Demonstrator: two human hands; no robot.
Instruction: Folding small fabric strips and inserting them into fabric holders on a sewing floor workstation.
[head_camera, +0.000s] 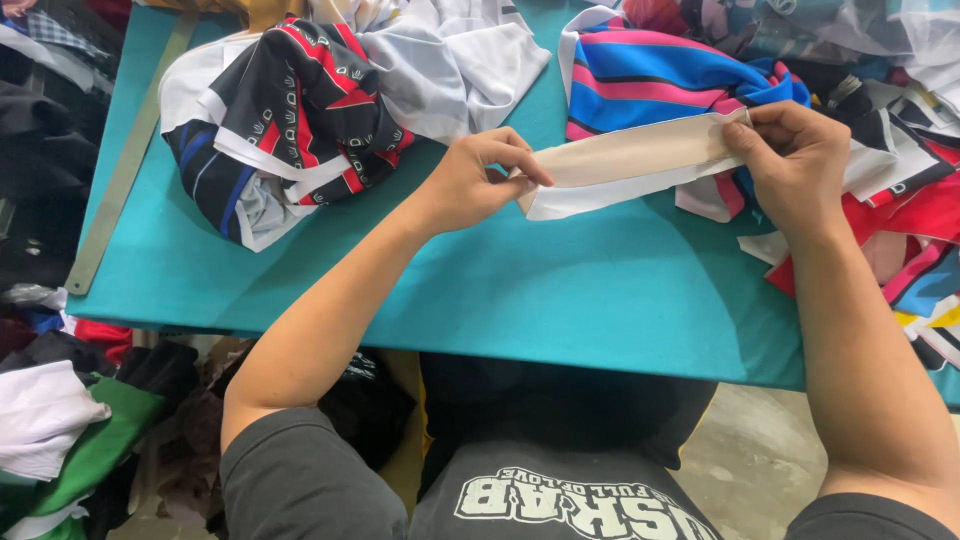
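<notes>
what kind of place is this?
Probably a garment or sewing workshop. Both hands, left hand and right hand, stretch a beige fabric strip over a teal table. Piles of printed fabric pieces cover it, and a long metal ruler lies along its left edge.

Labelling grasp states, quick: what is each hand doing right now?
Left hand: shut, pinching one end of the cream folded fabric strip.
Right hand: shut, pinching its other end.
</notes>
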